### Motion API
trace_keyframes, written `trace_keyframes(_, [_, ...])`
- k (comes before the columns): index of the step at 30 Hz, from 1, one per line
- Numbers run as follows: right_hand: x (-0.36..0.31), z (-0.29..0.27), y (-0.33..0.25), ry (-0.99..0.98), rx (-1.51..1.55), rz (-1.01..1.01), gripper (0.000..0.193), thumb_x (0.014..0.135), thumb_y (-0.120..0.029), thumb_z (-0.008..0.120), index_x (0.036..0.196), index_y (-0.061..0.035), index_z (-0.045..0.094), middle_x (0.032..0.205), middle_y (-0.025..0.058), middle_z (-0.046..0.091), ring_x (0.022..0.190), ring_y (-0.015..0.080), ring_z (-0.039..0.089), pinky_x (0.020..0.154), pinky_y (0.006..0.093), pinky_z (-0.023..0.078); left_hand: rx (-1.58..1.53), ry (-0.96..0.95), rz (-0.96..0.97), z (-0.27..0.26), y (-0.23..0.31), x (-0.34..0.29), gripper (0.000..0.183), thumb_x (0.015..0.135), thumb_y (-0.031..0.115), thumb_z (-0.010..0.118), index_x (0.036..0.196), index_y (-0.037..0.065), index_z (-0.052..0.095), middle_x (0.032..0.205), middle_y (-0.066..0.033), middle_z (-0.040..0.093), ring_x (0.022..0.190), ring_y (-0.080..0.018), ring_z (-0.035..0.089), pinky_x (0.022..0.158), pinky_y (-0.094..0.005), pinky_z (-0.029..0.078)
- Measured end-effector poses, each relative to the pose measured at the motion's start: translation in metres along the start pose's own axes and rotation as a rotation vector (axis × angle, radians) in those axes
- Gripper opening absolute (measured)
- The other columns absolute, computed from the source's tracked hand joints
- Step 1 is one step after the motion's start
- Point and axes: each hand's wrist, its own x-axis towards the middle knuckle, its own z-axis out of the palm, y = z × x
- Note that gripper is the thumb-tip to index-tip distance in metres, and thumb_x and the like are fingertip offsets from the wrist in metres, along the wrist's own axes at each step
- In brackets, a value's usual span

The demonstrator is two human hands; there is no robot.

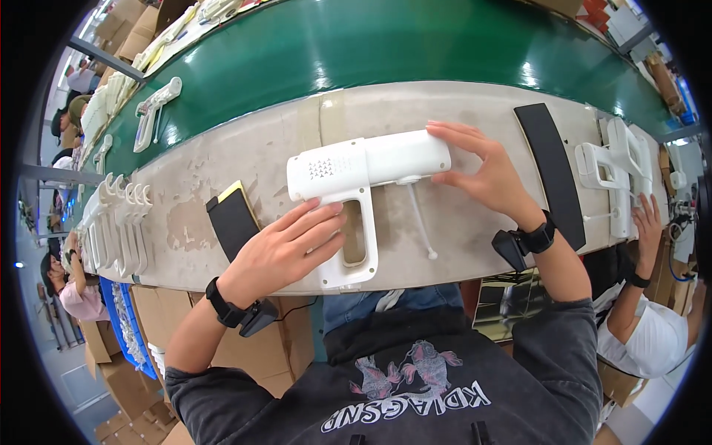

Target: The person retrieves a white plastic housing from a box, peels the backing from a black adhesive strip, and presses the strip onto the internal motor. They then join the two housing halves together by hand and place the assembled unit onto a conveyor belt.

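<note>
A white gun-shaped plastic housing point(404, 157) lies on its side on the worn table, barrel toward the right and looped handle toward me. Small vent slots mark its rear end. From under its barrel a thin white tube point(420, 222) with a rounded tip slants down. My right hand point(482, 174) grips the barrel's front end, fingers above and thumb below. At the rear, my left hand point(285, 241) has its fingers over the top of the handle; its thumb is hidden. A black pad with a yellow edge point(234, 222) lies beside my left hand.
Right of me lies a long black strip point(550, 174); beyond it a co-worker's hand point(647, 219) touches white gun-shaped housings point(627, 159). Several white handle parts point(119, 226) stand at the left. A green conveyor belt point(408, 44) crosses behind, carrying another white housing point(157, 111).
</note>
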Motion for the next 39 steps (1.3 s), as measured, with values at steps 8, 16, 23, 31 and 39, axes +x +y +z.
trace_keyframes(8, [-0.008,0.009,0.008,-0.010,-0.169,0.029,0.066,0.076,-0.012,0.084,0.138,-0.0149,0.063,0.151,0.0079,0.052,0.140,0.0328,0.041,0.116,0.0449,0.037,-0.278,-0.014,-0.142,0.017,-0.007,-0.003,0.035,0.078,-0.004,0.062,0.113,0.002,0.064,0.135,-0.0111,0.058,0.135,-0.0278,0.051,0.119,-0.0438,0.040])
trace_keyframes(16, [-0.005,0.008,0.018,-0.009,-0.249,-0.099,0.047,0.093,-0.024,0.072,0.138,-0.0114,0.062,0.145,0.0111,0.056,0.137,0.0325,0.046,0.114,0.0436,0.037,-0.408,0.064,-0.193,0.031,-0.001,-0.005,0.049,0.072,-0.019,0.054,0.115,0.003,0.064,0.136,-0.0088,0.060,0.141,-0.0277,0.046,0.122,-0.0466,0.036])
trace_keyframes(23, [0.006,-0.002,0.014,-0.166,-0.049,0.031,0.051,0.093,-0.026,0.073,0.136,-0.0066,0.055,0.133,0.0138,0.061,0.124,0.0300,0.057,0.109,0.0410,0.042,-0.467,0.058,-0.228,0.027,0.000,-0.005,0.049,0.074,-0.020,0.050,0.116,0.003,0.064,0.136,-0.0094,0.061,0.137,-0.0291,0.049,0.119,-0.0450,0.038])
trace_keyframes(31, [0.026,-0.008,0.027,-0.351,0.025,0.104,0.063,0.091,-0.032,0.075,0.142,-0.0028,0.051,0.127,0.0115,0.062,0.115,0.0228,0.059,0.102,0.0358,0.045,-0.444,0.623,-0.635,0.032,-0.019,0.017,0.032,0.093,0.007,0.061,0.125,0.006,0.062,0.129,-0.0183,0.060,0.122,-0.0368,0.056,0.103,-0.0435,0.045])
trace_keyframes(39, [0.028,-0.007,0.029,-0.459,0.240,0.265,0.070,0.086,-0.032,0.081,0.140,-0.0006,0.049,0.120,0.0124,0.062,0.107,0.0188,0.063,0.093,0.0311,0.051,-1.107,0.167,-1.182,0.029,-0.049,0.030,0.072,0.090,0.044,0.076,0.135,-0.006,0.052,0.119,-0.0168,0.064,0.108,-0.0209,0.063,0.088,-0.0370,0.055])
